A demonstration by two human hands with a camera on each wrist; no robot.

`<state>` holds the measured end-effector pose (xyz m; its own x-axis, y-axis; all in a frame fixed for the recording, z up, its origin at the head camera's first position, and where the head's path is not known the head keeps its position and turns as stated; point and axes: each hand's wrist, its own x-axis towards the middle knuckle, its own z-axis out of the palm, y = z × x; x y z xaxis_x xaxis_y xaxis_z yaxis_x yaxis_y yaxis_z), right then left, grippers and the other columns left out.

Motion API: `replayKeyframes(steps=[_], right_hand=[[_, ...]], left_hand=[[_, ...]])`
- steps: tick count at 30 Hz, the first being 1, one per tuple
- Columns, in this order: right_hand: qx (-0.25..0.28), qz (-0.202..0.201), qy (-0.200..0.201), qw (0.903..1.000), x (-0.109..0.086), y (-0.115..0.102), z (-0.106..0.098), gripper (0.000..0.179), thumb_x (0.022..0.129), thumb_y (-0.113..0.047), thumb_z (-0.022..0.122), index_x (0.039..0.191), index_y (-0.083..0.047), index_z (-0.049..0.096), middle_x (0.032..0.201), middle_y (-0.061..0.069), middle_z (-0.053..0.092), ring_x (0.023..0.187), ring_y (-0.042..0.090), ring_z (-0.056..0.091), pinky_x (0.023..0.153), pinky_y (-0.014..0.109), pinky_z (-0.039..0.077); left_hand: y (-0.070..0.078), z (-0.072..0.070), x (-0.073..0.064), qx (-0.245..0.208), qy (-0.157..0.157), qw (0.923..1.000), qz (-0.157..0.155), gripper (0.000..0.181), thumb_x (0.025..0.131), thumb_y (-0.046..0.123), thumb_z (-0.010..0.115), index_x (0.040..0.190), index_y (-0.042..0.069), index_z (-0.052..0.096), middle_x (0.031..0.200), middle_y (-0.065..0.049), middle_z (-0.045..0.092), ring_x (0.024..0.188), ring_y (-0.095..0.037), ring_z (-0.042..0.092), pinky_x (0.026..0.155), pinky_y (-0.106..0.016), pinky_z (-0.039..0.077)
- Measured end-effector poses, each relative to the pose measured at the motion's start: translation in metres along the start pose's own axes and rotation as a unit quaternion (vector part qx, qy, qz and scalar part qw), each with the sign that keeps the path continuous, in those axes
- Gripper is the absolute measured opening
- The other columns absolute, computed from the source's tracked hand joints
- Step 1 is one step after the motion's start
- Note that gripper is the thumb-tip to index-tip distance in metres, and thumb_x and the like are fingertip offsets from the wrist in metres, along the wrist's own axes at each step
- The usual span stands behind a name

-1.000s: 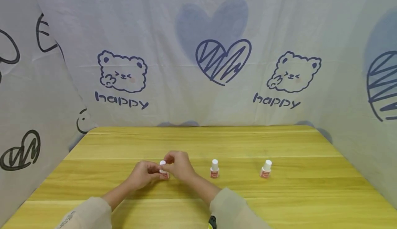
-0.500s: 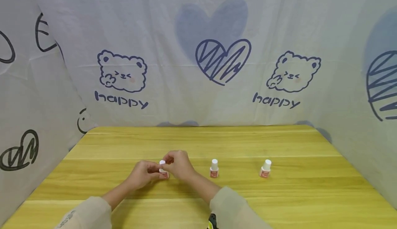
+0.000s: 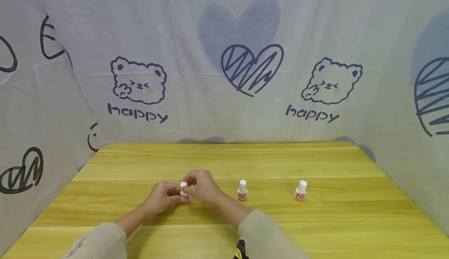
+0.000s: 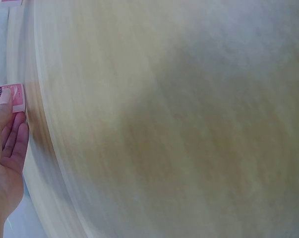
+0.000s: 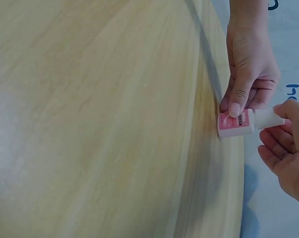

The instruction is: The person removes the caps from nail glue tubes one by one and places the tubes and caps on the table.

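A small white bottle with a pink label (image 5: 229, 131) stands upright on the wooden table, left of the middle in the head view. My left hand (image 3: 159, 199) grips its body from the left, the thumb lying over the label. From the right, my right hand (image 3: 203, 189) pinches the tall white cap (image 5: 266, 119) between thumb and fingers. The cap sits on the bottle's neck. Part of the label is hidden by the left thumb in both wrist views.
Two like bottles stand upright to the right, a middle bottle (image 3: 242, 195) and a right-hand bottle (image 3: 299, 195). The wooden table (image 3: 224, 235) ends at a printed cloth (image 3: 200, 115) hanging behind it. More cloth hangs along both sides.
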<state>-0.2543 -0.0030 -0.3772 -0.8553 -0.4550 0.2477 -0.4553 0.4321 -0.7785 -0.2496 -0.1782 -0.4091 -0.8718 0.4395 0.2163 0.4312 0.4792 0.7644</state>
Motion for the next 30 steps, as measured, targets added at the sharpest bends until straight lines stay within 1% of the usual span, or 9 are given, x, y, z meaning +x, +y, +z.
replayKeyframes(steps=[2, 4, 9, 12, 15, 17, 22, 24, 30], right_hand=[[0.004, -0.002, 0.007, 1.0, -0.0001, 0.0005, 0.0007, 0.008, 0.08, -0.001, 0.068, 0.088, 0.002, 0.069, 0.083, 0.011, 0.07, 0.073, 0.009, 0.059, 0.067, 0.015, 0.046], [0.012, -0.001, 0.02, 0.9997, -0.0004, 0.001, 0.002, 0.008, 0.079, -0.002, 0.069, 0.087, 0.002, 0.069, 0.081, 0.012, 0.07, 0.071, 0.007, 0.057, 0.065, 0.015, 0.046], [0.041, 0.018, 0.052, 0.9977, -0.0015, 0.0014, 0.0063, 0.009, 0.079, -0.005, 0.072, 0.082, 0.001, 0.068, 0.076, 0.01, 0.068, 0.064, 0.003, 0.052, 0.058, 0.014, 0.045], [0.052, 0.029, 0.059, 0.9964, -0.002, 0.0012, 0.0079, 0.008, 0.079, -0.006, 0.071, 0.081, 0.001, 0.067, 0.073, 0.009, 0.066, 0.062, 0.002, 0.052, 0.057, 0.014, 0.045], [0.048, 0.032, 0.065, 0.9962, -0.0019, 0.0014, 0.0081, 0.007, 0.08, -0.006, 0.071, 0.08, 0.0, 0.068, 0.072, 0.009, 0.066, 0.062, 0.002, 0.052, 0.056, 0.014, 0.045], [0.043, 0.031, 0.064, 0.9965, -0.0016, 0.0021, 0.0079, 0.007, 0.08, -0.006, 0.072, 0.08, 0.0, 0.068, 0.073, 0.008, 0.066, 0.062, 0.002, 0.052, 0.057, 0.015, 0.046], [0.029, 0.029, 0.057, 0.9976, -0.0004, 0.0028, 0.0066, 0.007, 0.08, -0.007, 0.071, 0.082, 0.0, 0.07, 0.074, 0.008, 0.068, 0.063, 0.003, 0.053, 0.057, 0.015, 0.046], [0.026, 0.026, 0.053, 0.9979, -0.0002, 0.0023, 0.0061, 0.007, 0.081, -0.006, 0.071, 0.083, 0.0, 0.071, 0.075, 0.008, 0.068, 0.064, 0.003, 0.054, 0.057, 0.015, 0.046], [0.015, 0.014, 0.037, 0.9991, -0.0007, 0.001, 0.0046, 0.008, 0.082, -0.006, 0.069, 0.086, 0.001, 0.071, 0.08, 0.01, 0.07, 0.068, 0.005, 0.057, 0.06, 0.014, 0.046]], left_hand=[[-0.0003, -0.0002, 0.0, 0.006, 0.0, 1.0, 0.001, 0.012, 0.082, 0.005, 0.068, 0.088, -0.005, 0.071, 0.082, -0.015, 0.072, 0.073, -0.003, 0.065, 0.064, -0.015, 0.051], [-0.0002, -0.0002, -0.0001, 0.001, -0.003, 1.0, 0.003, 0.012, 0.082, 0.003, 0.067, 0.088, -0.006, 0.07, 0.082, -0.017, 0.072, 0.073, -0.004, 0.066, 0.064, -0.016, 0.052], [0.0005, -0.0003, -0.0003, -0.003, 0.0, 1.0, 0.002, 0.013, 0.081, -0.001, 0.067, 0.091, -0.008, 0.069, 0.083, -0.018, 0.071, 0.072, -0.003, 0.065, 0.062, -0.016, 0.052], [0.0009, -0.0006, -0.0004, -0.005, -0.003, 1.0, 0.002, 0.015, 0.081, 0.001, 0.067, 0.093, -0.008, 0.07, 0.083, -0.018, 0.071, 0.072, -0.003, 0.066, 0.063, -0.015, 0.052], [0.0011, -0.0007, -0.0003, -0.013, -0.007, 0.9999, 0.004, 0.017, 0.081, 0.003, 0.068, 0.094, -0.008, 0.069, 0.084, -0.018, 0.071, 0.073, -0.004, 0.066, 0.063, -0.016, 0.053], [0.0008, -0.0008, -0.0001, -0.01, -0.007, 0.9999, 0.003, 0.017, 0.081, 0.003, 0.068, 0.094, -0.008, 0.069, 0.084, -0.018, 0.071, 0.072, -0.003, 0.065, 0.063, -0.016, 0.052], [0.0006, -0.0006, 0.0007, -0.005, -0.01, 0.9999, 0.007, 0.017, 0.082, 0.003, 0.067, 0.095, -0.007, 0.069, 0.085, -0.017, 0.072, 0.076, -0.009, 0.068, 0.065, -0.016, 0.053], [0.0007, -0.0004, 0.0006, -0.004, -0.009, 0.9999, 0.008, 0.017, 0.082, 0.002, 0.067, 0.095, -0.008, 0.069, 0.086, -0.017, 0.072, 0.077, -0.012, 0.068, 0.066, -0.017, 0.054], [-0.0003, 0.0, -0.0001, 0.005, -0.004, 1.0, 0.003, 0.015, 0.081, -0.004, 0.065, 0.094, -0.011, 0.068, 0.086, -0.021, 0.071, 0.077, -0.014, 0.068, 0.066, -0.02, 0.055]])
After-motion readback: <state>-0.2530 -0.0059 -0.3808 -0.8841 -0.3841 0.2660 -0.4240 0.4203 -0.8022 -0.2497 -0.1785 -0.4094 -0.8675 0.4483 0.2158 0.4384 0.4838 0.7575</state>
